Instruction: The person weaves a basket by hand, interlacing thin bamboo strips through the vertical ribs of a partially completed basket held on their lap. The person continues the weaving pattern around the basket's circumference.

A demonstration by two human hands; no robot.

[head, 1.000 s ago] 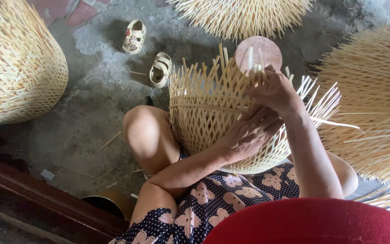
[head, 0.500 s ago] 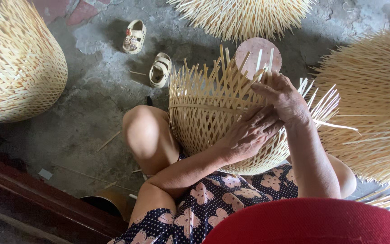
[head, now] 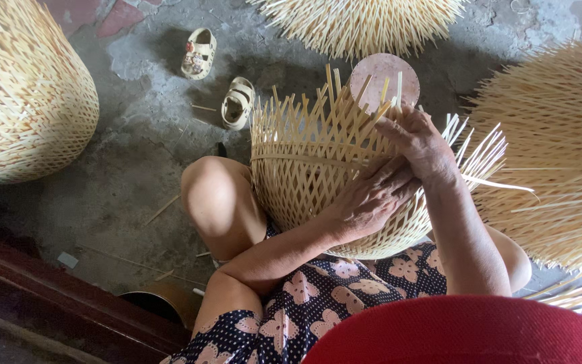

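Sitting on a grey concrete floor (head: 136, 175), a person works at a half-woven bamboo basket (head: 311, 168) propped in the lap between the bent knees, its open lattice side up and loose strip ends fanning from the far rim.

Largest items first:
- Finished woven basket (head: 21, 101), far left, tall rounded body, partly out of frame.
- Bristly basket (head: 560, 148), far right, many free strip ends sticking out; it sits just beside the basket in hand.
- Third bristly basket (head: 365, 20), top edge, only its lower part visible.
- Dark wooden beam (head: 55, 303), bottom left, running diagonally.
- Red hat brim (head: 466, 334), bottom edge, close to the camera.
- Navy floral dress (head: 318, 296) over the lap.
- Round pinkish disc (head: 385, 77), behind the far rim of the basket in hand, partly screened by strips.

Hands:
- Left hand (head: 372, 199): laid flat on the woven wall, fingers spread and pressing the lattice; nothing enclosed in it.
- Right hand (head: 422, 145): at the upper right rim, fingers curled narrow around strip ends; exact strip held cannot be told.
- The two hands touch or nearly touch at the fingertips.

Small items: two small cream sandals (head: 200, 54) (head: 239, 102) on the floor beyond the left knee, well apart from the hands; stray bamboo slivers (head: 159, 210) scattered on the concrete.
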